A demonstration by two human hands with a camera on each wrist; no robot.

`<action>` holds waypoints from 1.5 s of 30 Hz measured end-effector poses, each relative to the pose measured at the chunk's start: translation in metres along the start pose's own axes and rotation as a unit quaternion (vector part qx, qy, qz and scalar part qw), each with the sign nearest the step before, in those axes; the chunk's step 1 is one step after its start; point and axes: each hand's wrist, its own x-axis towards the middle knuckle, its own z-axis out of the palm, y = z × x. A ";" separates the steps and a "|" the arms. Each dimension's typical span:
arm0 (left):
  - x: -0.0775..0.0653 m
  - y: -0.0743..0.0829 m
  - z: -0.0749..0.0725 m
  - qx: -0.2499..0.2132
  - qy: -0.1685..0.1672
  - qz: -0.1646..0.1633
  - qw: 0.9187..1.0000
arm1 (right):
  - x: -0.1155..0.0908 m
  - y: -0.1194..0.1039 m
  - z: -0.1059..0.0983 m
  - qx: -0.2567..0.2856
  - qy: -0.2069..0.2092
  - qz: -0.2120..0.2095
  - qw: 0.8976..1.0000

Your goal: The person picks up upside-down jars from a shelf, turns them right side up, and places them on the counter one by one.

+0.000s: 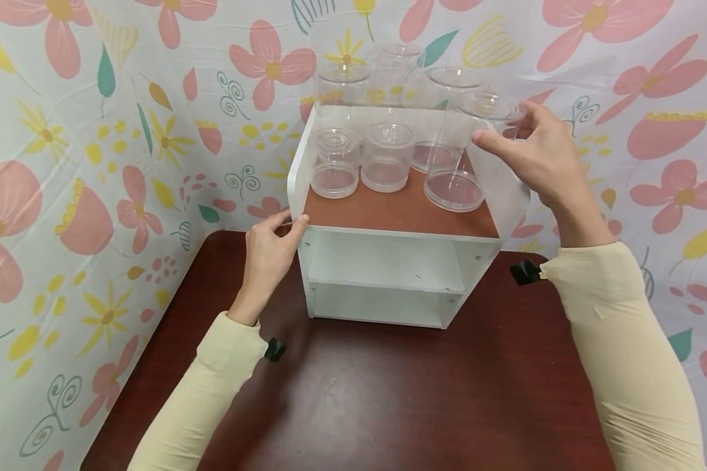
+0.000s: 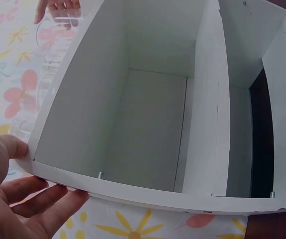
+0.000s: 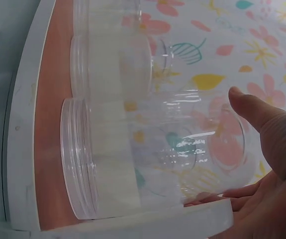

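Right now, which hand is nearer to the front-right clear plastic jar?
Right. The right hand holds the jar; the left hand is farther left, gripping the shelf unit's side panel.

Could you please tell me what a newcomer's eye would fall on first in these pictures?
Probably the clear containers on the brown top of a white shelf unit, with the right hand around the front right one's upper end. The left hand grips the unit's left side. Behind, a bright floral backdrop stands out.
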 end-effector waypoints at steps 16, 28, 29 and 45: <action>-0.001 0.000 0.000 -0.002 -0.003 -0.006 1.000 | 0.007 -0.001 0.005 0.025 -0.012 0.008 1.000; -0.002 -0.002 -0.002 -0.004 -0.006 -0.004 1.000 | -0.005 -0.003 0.006 0.022 0.031 0.019 0.999; -0.002 -0.002 -0.002 -0.005 -0.006 -0.003 1.000 | -0.007 -0.003 0.006 0.027 0.036 0.019 0.999; -0.001 -0.002 -0.004 -0.009 -0.017 0.010 1.000 | -0.043 -0.015 -0.009 0.077 0.064 0.005 0.995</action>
